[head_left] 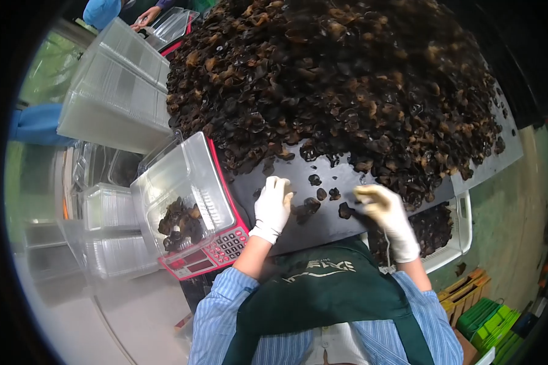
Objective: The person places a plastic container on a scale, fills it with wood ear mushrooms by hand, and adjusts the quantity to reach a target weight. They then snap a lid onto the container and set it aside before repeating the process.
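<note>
My left hand (273, 207), in a white glove, hovers over or rests on the dark tabletop (283, 240), its fingers curled together; whether a piece lies in them is hidden. To its right is a dark wood ear mushroom (307, 208). My right hand (386, 213), gloved too, has bent, slightly blurred fingers with yellowed tips, closed beside a small mushroom piece (345, 210). What they hold, if anything, cannot be made out. Several loose pieces lie between the hands. Beyond them rises a large heap of wood ear mushrooms (323, 91).
On the left stands a red scale (225, 207) with a keypad, carrying a clear plastic tray (146, 188) with some mushrooms. Stacked clear trays (112, 91) lean behind it. A white crate (463, 225) holds more mushrooms at lower right. Another person's hand (146, 17) shows at top left.
</note>
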Tool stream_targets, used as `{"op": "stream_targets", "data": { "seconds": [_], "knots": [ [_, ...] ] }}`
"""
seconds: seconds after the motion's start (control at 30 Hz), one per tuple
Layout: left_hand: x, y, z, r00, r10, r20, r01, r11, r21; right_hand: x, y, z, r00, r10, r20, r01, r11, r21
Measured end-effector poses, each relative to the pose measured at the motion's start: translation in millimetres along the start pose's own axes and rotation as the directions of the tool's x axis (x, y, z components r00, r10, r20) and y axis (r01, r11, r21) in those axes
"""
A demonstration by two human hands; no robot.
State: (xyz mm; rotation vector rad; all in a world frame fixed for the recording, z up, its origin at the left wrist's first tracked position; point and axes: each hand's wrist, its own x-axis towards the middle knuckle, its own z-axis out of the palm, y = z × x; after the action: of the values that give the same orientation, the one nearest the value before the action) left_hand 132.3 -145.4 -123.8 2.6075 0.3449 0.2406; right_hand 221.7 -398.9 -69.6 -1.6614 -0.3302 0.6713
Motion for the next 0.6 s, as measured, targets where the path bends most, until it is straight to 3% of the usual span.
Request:
{"op": "stream_targets", "data": {
  "seconds": [0.03, 0.07, 0.17, 0.2, 0.3, 0.4, 0.57, 0.6],
  "knots": [
    [0, 0, -1, 1.000, 0.014, -0.026, -0.014, 1.000, -0.013, 10, 23, 15, 0.965, -0.263, 0.001, 0.251, 0.917, -0.310],
    [-1, 1, -2, 0.998, 0.010, -0.064, -0.014, 0.998, -0.060, 15, 30, 30, 0.921, -0.388, 0.010, 0.349, 0.816, -0.460],
    [-11, 17, -15, 0.992, -0.024, -0.122, 0.001, 0.982, -0.188, 35, 40, 58, 0.876, -0.459, 0.147, 0.430, 0.606, -0.669],
    [-17, 19, -18, 0.992, 0.066, -0.111, -0.081, 0.986, -0.145, 41, 38, 63, 0.848, -0.492, 0.198, 0.472, 0.530, -0.705],
    [-38, 33, -19, 0.989, 0.139, 0.050, -0.136, 0.989, -0.059, 60, 36, 72, 0.735, -0.566, 0.374, 0.640, 0.396, -0.658],
    [-48, 39, -10, 0.983, 0.143, 0.114, -0.143, 0.990, -0.002, 66, 52, 68, 0.664, -0.549, 0.507, 0.739, 0.383, -0.554],
    [-49, 27, 0, 0.997, 0.069, 0.047, -0.063, 0.992, -0.110, 66, 57, 65, 0.698, -0.631, 0.340, 0.671, 0.410, -0.618],
    [-52, 30, -7, 0.997, 0.036, 0.068, -0.021, 0.978, -0.209, 68, 53, 70, 0.748, -0.615, 0.248, 0.622, 0.521, -0.584]
  ]
}}
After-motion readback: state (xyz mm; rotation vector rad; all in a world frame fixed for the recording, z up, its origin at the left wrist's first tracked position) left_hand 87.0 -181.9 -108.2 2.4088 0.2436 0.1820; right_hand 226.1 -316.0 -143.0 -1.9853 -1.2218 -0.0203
